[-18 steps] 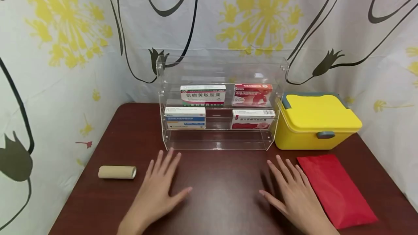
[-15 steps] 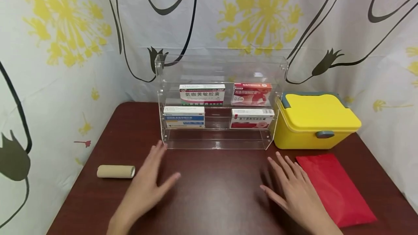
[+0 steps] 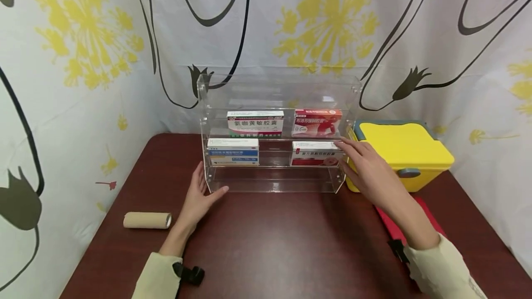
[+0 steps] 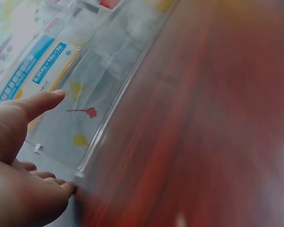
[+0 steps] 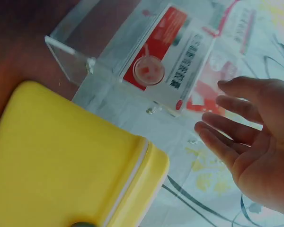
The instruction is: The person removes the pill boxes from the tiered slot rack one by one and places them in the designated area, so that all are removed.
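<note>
A clear acrylic rack stands on the dark table. On its upper tier are a white-and-green medicine box and a red one. Its lower tier bears a blue-and-white medicine box and a dark-red-and-white one. My left hand is at the rack's lower left side, fingers along the outside and thumb spread in front; whether it touches is unclear. My right hand hovers by the rack's right side, near the dark-red-and-white box. In the right wrist view its fingers are loosely extended, holding nothing.
Right of the rack stands a yellow lidded box, partly behind my right hand. A red flat packet lies under my right forearm. A cardboard tube lies at the left. Patterned cloth hangs behind.
My left hand has moved forward to the rack's left side. My right hand has risen from above the table, near the red packet, to the rack's right side. The boxes stay put.
</note>
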{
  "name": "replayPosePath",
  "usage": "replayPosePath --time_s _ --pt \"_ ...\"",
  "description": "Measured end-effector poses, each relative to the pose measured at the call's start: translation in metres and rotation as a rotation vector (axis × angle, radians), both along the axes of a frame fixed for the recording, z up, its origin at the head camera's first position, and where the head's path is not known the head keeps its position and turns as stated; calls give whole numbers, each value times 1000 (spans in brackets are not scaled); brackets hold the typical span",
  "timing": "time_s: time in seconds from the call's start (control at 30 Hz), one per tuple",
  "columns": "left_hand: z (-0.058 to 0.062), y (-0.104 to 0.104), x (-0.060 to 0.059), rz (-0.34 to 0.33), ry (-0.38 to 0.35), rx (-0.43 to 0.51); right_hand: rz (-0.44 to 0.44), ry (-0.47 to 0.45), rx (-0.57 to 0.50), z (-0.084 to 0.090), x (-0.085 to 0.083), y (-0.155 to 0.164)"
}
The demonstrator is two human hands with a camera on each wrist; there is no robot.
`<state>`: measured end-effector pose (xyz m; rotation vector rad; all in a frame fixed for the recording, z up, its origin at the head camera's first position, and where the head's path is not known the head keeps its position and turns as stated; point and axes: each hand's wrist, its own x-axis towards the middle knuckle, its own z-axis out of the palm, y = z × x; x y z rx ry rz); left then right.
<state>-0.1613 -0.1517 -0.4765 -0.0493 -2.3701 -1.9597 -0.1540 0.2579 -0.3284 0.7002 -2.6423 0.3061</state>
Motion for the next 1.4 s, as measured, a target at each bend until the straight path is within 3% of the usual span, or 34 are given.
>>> replayPosePath --time_s 0.13,0.27,0.63,1.1,1.4 --pt "-14 4 -5 30 45 -76 -22 -59 71 1 -16 -7" --pt "-19 4 -6 44 102 -177 -29 -71 155 1 -21 -12" --pt "-19 4 -8 35 121 -195 -58 -83 176 3 -31 -18" --pt "-21 4 -11 39 133 -181 -25 -94 259 11 -40 -17" --pt "-22 4 -12 42 140 -180 58 -132 159 17 -48 -9"
